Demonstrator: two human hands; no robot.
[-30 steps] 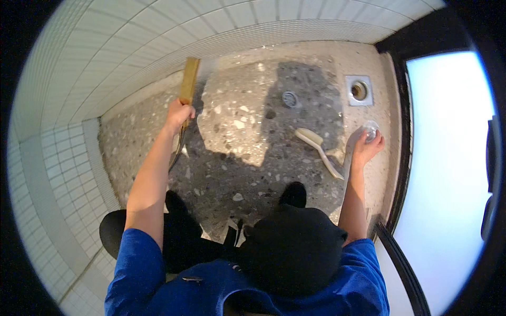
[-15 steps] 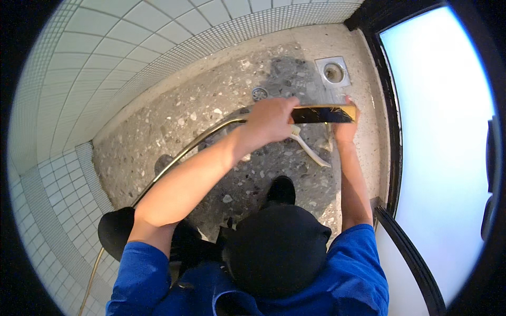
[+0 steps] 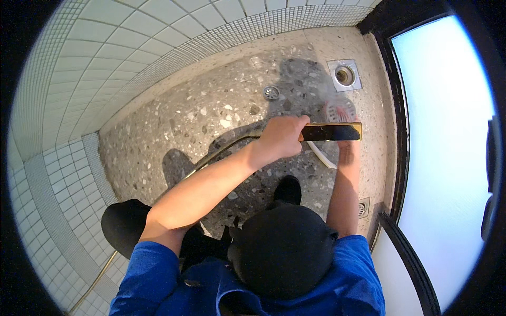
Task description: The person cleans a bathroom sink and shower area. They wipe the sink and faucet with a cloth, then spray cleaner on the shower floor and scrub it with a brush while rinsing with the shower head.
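Note:
My left hand (image 3: 282,137) is closed on a gold rectangular shower head (image 3: 332,131) with a black face and a flexible metal hose (image 3: 211,157) trailing toward the lower left. My right hand (image 3: 346,145) is partly hidden beneath it, fingers curled at a round, perforated drain cover (image 3: 336,107), seen through a pale, blurry haze just beyond the shower head. A white long-handled brush (image 3: 323,158) lies below, its head mostly covered. An open square floor drain (image 3: 344,75) with a metal surround is above my right hand; a small round grate (image 3: 271,92) sits to its left.
Pale tiled walls (image 3: 95,58) curve along the top and left of the speckled floor (image 3: 153,126). A black-framed frosted glass door (image 3: 432,116) fills the right. My feet in black shoes (image 3: 287,189) are below my hands, with another square drain (image 3: 363,208) beside my right forearm.
My left hand has swung the shower head from the left across to my right hand, turned horizontal. My right hand and its round piece have shifted left and are now partly behind it.

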